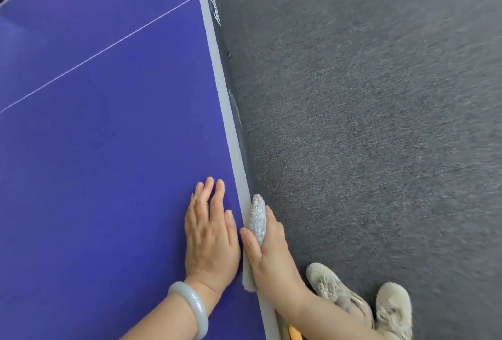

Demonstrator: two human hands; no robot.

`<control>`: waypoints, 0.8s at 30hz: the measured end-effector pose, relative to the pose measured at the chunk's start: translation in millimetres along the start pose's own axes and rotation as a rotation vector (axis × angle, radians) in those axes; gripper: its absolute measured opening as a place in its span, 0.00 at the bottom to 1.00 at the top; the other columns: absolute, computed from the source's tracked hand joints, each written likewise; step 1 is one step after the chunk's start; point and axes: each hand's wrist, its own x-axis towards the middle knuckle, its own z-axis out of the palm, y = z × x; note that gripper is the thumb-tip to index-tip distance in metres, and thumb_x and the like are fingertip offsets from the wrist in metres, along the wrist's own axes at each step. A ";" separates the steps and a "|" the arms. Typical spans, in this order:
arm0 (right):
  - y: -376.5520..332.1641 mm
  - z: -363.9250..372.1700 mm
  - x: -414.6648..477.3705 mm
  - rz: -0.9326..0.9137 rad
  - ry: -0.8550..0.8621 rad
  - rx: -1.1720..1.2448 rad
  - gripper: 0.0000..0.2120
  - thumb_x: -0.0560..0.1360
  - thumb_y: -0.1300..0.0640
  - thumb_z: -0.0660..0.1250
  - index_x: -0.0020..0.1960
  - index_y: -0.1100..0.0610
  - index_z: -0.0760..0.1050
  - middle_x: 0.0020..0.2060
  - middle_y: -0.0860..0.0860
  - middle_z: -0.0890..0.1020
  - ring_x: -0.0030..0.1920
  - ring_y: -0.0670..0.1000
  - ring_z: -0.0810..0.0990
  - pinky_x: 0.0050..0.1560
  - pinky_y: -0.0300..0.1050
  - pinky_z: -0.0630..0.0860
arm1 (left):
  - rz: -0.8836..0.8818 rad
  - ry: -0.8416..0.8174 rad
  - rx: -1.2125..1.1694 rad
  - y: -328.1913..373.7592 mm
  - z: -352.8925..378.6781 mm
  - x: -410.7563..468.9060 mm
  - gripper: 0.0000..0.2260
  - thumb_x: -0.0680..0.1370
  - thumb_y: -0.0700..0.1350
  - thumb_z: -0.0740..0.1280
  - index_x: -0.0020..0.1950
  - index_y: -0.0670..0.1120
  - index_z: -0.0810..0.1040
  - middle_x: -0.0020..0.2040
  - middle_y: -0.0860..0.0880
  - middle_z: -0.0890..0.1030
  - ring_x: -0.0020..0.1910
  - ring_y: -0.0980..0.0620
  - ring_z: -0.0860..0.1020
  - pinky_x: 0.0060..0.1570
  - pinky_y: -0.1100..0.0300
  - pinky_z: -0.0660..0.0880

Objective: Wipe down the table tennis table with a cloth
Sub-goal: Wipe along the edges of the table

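The head view looks down on the blue table tennis table (95,149), which fills the left half of the frame. A thin white line (97,53) crosses it at upper left, and a pale edge band (231,128) runs diagonally down the middle. Dark grey carpet (380,122) covers the right half.

At lower centre the left hand (210,233) lies flat on the blue top, fingers straight and close together, with a pale bangle (191,309) on the wrist. Just beside it the right hand (267,252) grips the grey cloth (258,220) against the table's edge, thumb on top and fingers curled round the outer side. Two beige shoes (336,290) stand on the carpet at lower right.
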 end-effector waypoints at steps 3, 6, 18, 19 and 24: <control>-29.0 -1.3 39.5 0.004 0.019 0.000 0.31 0.81 0.44 0.60 0.79 0.52 0.55 0.68 0.53 0.68 0.70 0.53 0.67 0.71 0.49 0.63 | 0.007 0.002 0.021 -1.6 -1.4 0.2 0.25 0.80 0.47 0.49 0.75 0.40 0.68 0.75 0.42 0.67 0.75 0.40 0.64 0.71 0.42 0.65; -61.4 -5.5 99.4 0.023 0.015 0.002 0.30 0.81 0.43 0.59 0.77 0.57 0.59 0.69 0.58 0.68 0.70 0.58 0.68 0.70 0.53 0.65 | 0.022 -0.007 0.047 -2.2 -1.8 -1.6 0.25 0.79 0.46 0.51 0.73 0.38 0.69 0.74 0.41 0.69 0.73 0.38 0.67 0.70 0.45 0.64; -55.8 -10.4 118.4 -0.055 -0.046 0.080 0.36 0.81 0.41 0.59 0.81 0.52 0.48 0.73 0.50 0.64 0.75 0.48 0.60 0.76 0.46 0.57 | 0.026 0.024 -0.049 -2.0 -22.3 201.1 0.22 0.84 0.41 0.56 0.79 0.44 0.60 0.80 0.47 0.57 0.79 0.48 0.54 0.76 0.53 0.51; -49.8 -11.0 112.5 -0.077 -0.061 0.090 0.37 0.81 0.41 0.59 0.81 0.51 0.45 0.75 0.47 0.60 0.76 0.43 0.56 0.76 0.41 0.54 | -0.010 0.023 -0.053 2.5 -16.6 217.4 0.22 0.85 0.43 0.53 0.80 0.46 0.57 0.81 0.49 0.54 0.80 0.50 0.51 0.77 0.52 0.49; -29.2 -13.8 107.3 -0.068 -0.198 0.203 0.38 0.78 0.37 0.57 0.79 0.44 0.38 0.73 0.27 0.46 0.71 0.24 0.41 0.65 0.18 0.42 | -0.062 0.071 -0.047 7.0 -3.2 232.4 0.24 0.83 0.50 0.48 0.80 0.50 0.57 0.81 0.52 0.54 0.80 0.53 0.51 0.76 0.52 0.49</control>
